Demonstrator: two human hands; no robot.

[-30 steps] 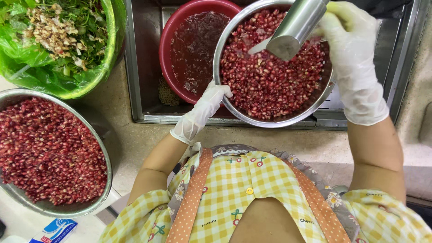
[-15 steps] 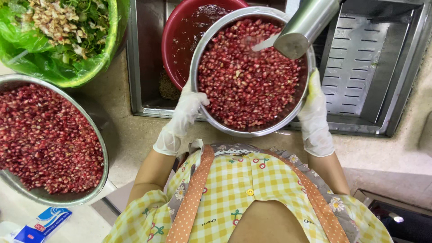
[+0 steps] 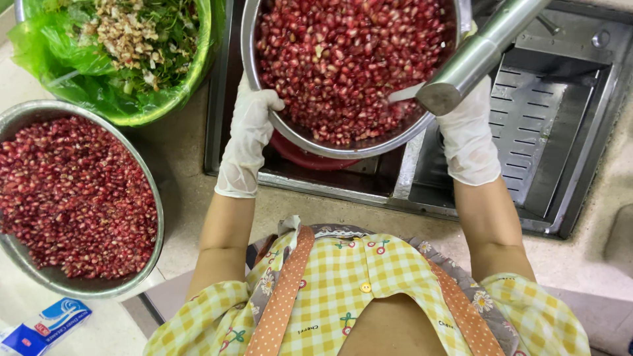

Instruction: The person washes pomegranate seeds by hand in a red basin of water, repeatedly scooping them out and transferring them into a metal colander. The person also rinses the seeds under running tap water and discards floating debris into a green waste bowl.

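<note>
Two steel bowls of red pomegranate seeds: one held over the sink (image 3: 560,132) — the held bowl (image 3: 330,142) gripped at its rim by both gloved hands, left hand (image 3: 247,142) and right hand (image 3: 468,135), fingers curled on the edge — the second bowl (image 3: 79,198) standing on the surface at left. One green-lined basin of scraps (image 3: 119,59) behind it; one red basin (image 3: 310,155) under the held bowl; one steel tap spout (image 3: 478,56) crosses in front of its right rim.
</note>
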